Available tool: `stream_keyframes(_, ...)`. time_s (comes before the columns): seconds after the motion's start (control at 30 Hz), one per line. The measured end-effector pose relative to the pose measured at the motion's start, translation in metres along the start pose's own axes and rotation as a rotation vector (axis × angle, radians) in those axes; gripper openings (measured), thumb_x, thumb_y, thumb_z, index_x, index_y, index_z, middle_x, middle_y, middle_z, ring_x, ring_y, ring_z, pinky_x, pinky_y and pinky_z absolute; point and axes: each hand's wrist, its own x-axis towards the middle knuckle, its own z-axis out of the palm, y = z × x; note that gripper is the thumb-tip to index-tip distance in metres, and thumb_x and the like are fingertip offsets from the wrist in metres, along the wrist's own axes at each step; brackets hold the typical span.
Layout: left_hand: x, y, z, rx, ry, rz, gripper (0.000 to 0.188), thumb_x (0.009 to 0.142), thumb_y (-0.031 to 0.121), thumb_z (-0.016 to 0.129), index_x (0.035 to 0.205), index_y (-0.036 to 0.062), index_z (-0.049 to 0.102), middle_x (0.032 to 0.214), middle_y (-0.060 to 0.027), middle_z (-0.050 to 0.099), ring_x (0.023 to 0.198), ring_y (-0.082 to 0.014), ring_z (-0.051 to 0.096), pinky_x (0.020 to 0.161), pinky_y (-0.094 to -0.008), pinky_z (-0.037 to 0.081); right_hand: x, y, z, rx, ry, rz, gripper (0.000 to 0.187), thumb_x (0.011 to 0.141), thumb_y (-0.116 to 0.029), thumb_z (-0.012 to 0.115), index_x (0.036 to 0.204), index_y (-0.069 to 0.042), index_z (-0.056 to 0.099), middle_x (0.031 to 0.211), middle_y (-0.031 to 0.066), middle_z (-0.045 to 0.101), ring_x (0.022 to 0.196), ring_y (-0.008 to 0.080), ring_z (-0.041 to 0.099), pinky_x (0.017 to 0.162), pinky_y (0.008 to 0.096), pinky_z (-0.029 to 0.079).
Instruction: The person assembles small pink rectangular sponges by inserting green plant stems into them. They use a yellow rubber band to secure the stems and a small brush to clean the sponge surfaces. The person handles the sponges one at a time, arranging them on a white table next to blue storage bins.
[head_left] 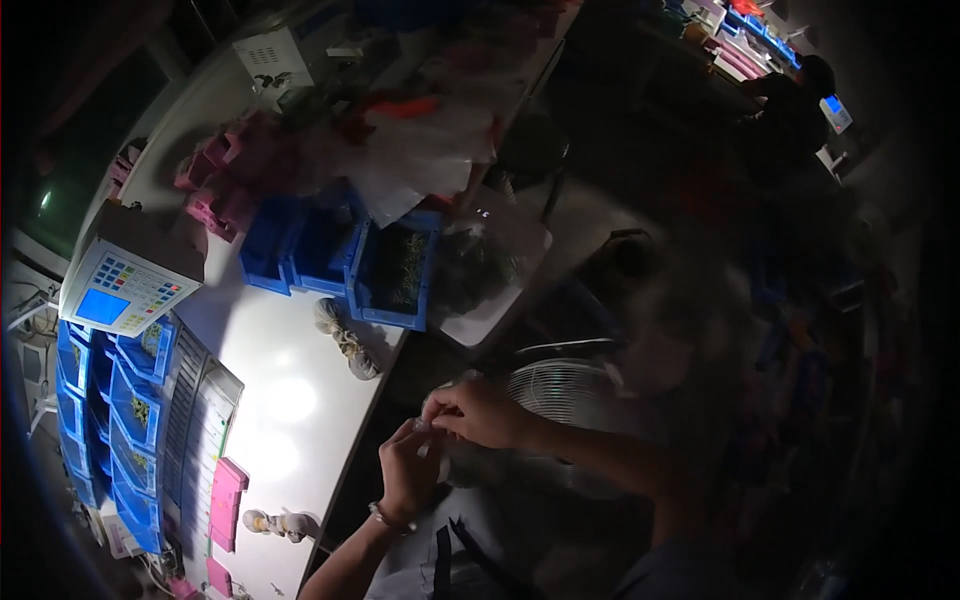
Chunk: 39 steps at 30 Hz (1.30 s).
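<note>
In front of my body, off the table's near edge, my left hand (408, 472) and my right hand (482, 414) meet at the fingertips. Both are closed in a pinch on what looks like a clear plastic bag (422, 425), mostly hidden by my fingers and dim light. Closest to them on the white table (300, 370) lies a bundle of small parts in a knotted clear bag (346, 340). A similar tied bundle (280, 524) rests near the table's edge to the left of my left wrist.
Blue bins (395, 270), one holding small metallic parts, stand beyond the bundle. A counting machine with a blue screen (130, 285) and stacked blue bins (135, 410) line the left. A wire fan guard (555, 390) is right of my hands. Another person (795, 105) sits far right.
</note>
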Motion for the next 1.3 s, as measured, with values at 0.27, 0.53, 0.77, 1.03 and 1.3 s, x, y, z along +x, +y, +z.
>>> stream_keyframes(0.27, 0.006, -0.037, -0.011, -0.044, 0.071, -0.164, 0.021, 0.067, -0.009, 0.062, 0.086, -0.0004, 0.065, 0.082, -0.0107, 0.066, 0.076, -0.0210, 0.064, 0.069, -0.0278, 0.050, 0.094, 0.091, -0.077, -0.601, 0.921, -0.135, 0.038, 0.083, -0.012, 0.064, 0.118, -0.005, 0.054, 0.108, 0.0126, 0.060, 0.089, 0.0245, 0.060, 0.076, 0.0342, 0.048)
stream_keyframes(0.53, 0.022, -0.031, -0.019, -0.002, -0.126, -0.105, 0.068, 0.070, -0.006, 0.058, 0.133, 0.0092, 0.039, 0.082, -0.0099, 0.065, 0.074, -0.0242, 0.064, 0.067, -0.0310, 0.050, 0.134, 0.130, -0.120, -0.398, 0.847, 0.078, 0.032, 0.074, -0.001, 0.064, 0.104, -0.001, 0.056, 0.099, 0.0151, 0.059, 0.091, 0.0295, 0.058, 0.077, 0.0365, 0.047)
stream_keyframes(0.77, 0.044, 0.000, -0.005, 0.021, -0.150, 0.003, 0.083, 0.066, -0.010, 0.061, 0.140, 0.0104, 0.030, 0.124, -0.0154, 0.043, 0.094, -0.0263, 0.056, 0.068, -0.0279, 0.050, 0.041, 0.052, -0.040, -0.580, 0.640, -0.103, 0.040, 0.073, 0.010, 0.058, 0.111, -0.002, 0.051, 0.097, 0.0134, 0.056, 0.085, 0.0263, 0.058, 0.070, 0.0341, 0.049)
stream_keyframes(1.03, 0.049, 0.001, 0.007, 0.001, -0.051, 0.005, 0.044, 0.073, 0.001, 0.059, 0.117, 0.0049, 0.053, 0.098, -0.0154, 0.058, 0.085, -0.0356, 0.060, 0.068, -0.0378, 0.051, 0.008, 0.011, 0.003, -0.302, 0.332, -0.027, 0.046, 0.081, -0.002, 0.057, 0.125, -0.004, 0.042, 0.112, 0.0182, 0.055, 0.103, 0.0321, 0.057, 0.087, 0.0379, 0.047)
stream_keyframes(1.3, 0.040, -0.023, 0.003, 0.037, -0.083, 0.019, 0.034, 0.073, 0.000, 0.058, 0.106, 0.0065, 0.060, 0.095, -0.0143, 0.059, 0.082, -0.0338, 0.060, 0.071, -0.0374, 0.050, 0.104, 0.136, -0.127, -0.710, 1.040, -0.098, 0.033, 0.079, -0.003, 0.058, 0.113, -0.003, 0.057, 0.105, 0.0192, 0.059, 0.097, 0.0371, 0.056, 0.083, 0.0413, 0.046)
